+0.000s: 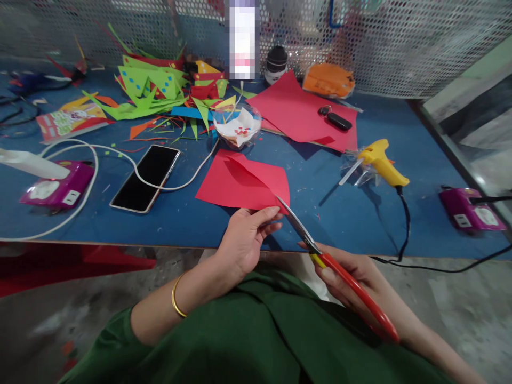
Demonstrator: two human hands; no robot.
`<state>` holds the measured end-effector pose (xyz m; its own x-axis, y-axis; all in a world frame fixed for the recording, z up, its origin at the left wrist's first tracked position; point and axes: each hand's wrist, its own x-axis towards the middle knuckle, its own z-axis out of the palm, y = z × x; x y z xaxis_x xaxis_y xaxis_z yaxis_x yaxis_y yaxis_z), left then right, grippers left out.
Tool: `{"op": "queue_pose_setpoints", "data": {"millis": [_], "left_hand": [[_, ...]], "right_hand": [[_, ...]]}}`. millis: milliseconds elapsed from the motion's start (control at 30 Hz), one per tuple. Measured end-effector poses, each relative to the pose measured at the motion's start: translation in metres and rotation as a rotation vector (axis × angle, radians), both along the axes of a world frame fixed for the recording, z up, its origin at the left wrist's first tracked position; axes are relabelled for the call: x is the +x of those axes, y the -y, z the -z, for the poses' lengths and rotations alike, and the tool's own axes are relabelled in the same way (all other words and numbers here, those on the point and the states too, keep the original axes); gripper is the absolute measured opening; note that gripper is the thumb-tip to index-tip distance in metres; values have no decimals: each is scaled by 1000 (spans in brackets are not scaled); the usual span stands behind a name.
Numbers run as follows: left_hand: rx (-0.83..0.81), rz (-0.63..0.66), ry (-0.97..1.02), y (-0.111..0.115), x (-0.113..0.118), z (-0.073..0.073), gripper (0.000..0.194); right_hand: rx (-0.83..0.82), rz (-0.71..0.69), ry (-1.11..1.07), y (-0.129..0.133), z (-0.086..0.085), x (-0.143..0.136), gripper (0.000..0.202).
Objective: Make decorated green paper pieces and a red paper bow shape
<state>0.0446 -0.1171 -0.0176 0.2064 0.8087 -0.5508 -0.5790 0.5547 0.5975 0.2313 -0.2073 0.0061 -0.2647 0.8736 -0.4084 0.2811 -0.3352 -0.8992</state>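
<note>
A red paper sheet (244,184) lies near the front edge of the blue table, with a slit running across it and one side lifted. My left hand (250,237) pinches the sheet's near right edge between thumb and fingers. Red-handled scissors (356,293) are in my right hand (352,272), their blades pointing up and left. The blade tips meet the sheet at the slit, just right of my left fingertips.
Behind the sheet stands a clear bowl (238,128) with paper bits. A phone (146,178) and white cable lie left. Larger red sheets (300,114) lie behind, a yellow glue gun (384,161) to the right. Green cutouts (152,80) are piled at the back left.
</note>
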Motion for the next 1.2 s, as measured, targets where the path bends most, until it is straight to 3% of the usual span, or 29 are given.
{"op": "queue_pose_setpoints", "data": {"millis": [400, 500, 633, 1200], "left_hand": [[-110, -128, 24, -9, 1, 1, 14], [-107, -133, 9, -8, 2, -1, 12], [-81, -135, 3, -5, 3, -3, 13], [-50, -120, -20, -3, 3, -3, 15]], "right_hand": [[17, 51, 30, 2, 8, -1, 52], [51, 96, 15, 0, 4, -3, 48], [77, 46, 5, -4, -4, -4, 39], [13, 74, -5, -9, -2, -10, 55]]}}
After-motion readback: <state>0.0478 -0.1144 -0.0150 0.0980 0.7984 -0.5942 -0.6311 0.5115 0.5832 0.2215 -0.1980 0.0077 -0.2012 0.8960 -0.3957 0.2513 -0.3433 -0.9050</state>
